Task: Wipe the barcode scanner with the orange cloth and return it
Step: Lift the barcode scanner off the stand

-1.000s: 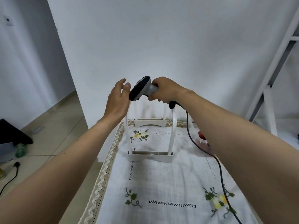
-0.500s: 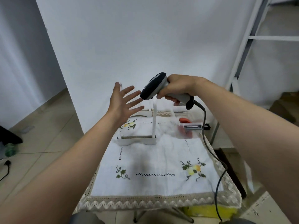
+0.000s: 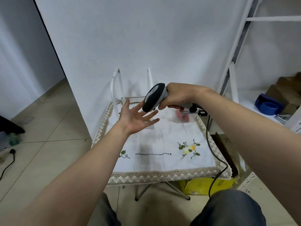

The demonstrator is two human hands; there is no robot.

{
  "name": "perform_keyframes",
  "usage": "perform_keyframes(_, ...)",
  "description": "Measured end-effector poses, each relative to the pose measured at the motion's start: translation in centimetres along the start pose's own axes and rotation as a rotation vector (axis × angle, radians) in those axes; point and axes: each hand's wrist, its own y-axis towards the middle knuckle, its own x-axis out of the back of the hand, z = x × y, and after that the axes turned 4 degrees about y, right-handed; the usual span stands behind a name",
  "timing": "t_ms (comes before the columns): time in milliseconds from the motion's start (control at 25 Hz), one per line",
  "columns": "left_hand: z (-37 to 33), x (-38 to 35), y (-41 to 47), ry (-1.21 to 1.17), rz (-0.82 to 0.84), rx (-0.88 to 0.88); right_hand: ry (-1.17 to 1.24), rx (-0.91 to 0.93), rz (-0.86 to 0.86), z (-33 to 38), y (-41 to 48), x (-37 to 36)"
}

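- Your right hand (image 3: pixel 179 97) has its grip clamped round the handle of the grey-and-black plastic barcode scanner (image 3: pixel 154 97); the scanner hangs above the small counter (image 3: pixel 146 163) covered in white embroidered cloth, head tilted down-left.
- Your left hand (image 3: pixel 136 119) lies palm-up just under that head, fingers straight, spread, holding nothing; whether they touch it, I cannot tell.
- The scanner's black cable (image 3: pixel 206 132) trails over the counter's right edge; a white wire rack (image 3: pixel 116 88) stands behind.

Ahead of you stands a plain white wall (image 3: pixel 146 38); beige floor tiles (image 3: pixel 48 128) spread left. Your small counter (image 3: pixel 156 141) wears a lace-edged white embroidered cloth (image 3: pixel 162 165), and a white metal frame (image 3: pixel 234 46) rises at the right.
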Motion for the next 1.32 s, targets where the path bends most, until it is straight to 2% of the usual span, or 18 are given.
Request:
perform_keyframes(400,0.5,-1.0,-1.0,0.028,0.055,0.027,0.006,-0.002,-0.023,-0.8,-0.3,-0.8)
perform_keyframes(1320,0.6,-0.3,0.1,0.030,0.048,0.023,0.067,-0.010,-0.005,-0.7,-0.6,-0.9)
